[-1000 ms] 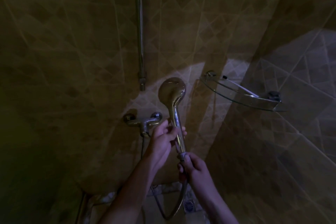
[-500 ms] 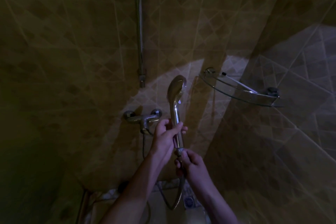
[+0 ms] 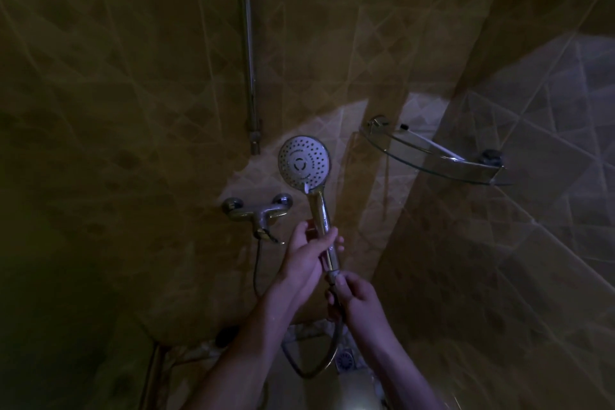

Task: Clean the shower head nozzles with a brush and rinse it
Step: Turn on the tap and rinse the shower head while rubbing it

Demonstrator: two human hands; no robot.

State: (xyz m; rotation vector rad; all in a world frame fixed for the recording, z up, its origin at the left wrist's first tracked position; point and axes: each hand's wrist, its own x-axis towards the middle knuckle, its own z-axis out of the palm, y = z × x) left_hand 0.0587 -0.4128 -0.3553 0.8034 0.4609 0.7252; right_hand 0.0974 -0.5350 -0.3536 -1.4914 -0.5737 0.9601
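Note:
A chrome hand shower head [image 3: 304, 163] stands upright in front of me, its round grey nozzle face turned toward me. My left hand [image 3: 307, 256] is wrapped around the middle of its chrome handle. My right hand [image 3: 356, 299] grips the lower end of the handle where the metal hose [image 3: 319, 366] joins. The hose loops down below my hands. No brush is in view.
A chrome mixer tap [image 3: 256, 211] is fixed to the tiled wall left of the handle. A vertical riser rail [image 3: 248, 53] runs up above it. A glass corner shelf [image 3: 436, 156] juts out at the right. A floor drain [image 3: 344, 359] lies below. The room is dim.
The shower head has been twisted about its handle: its chrome back faced me, then its edge, and now the nozzle face. Both hands stay on the handle.

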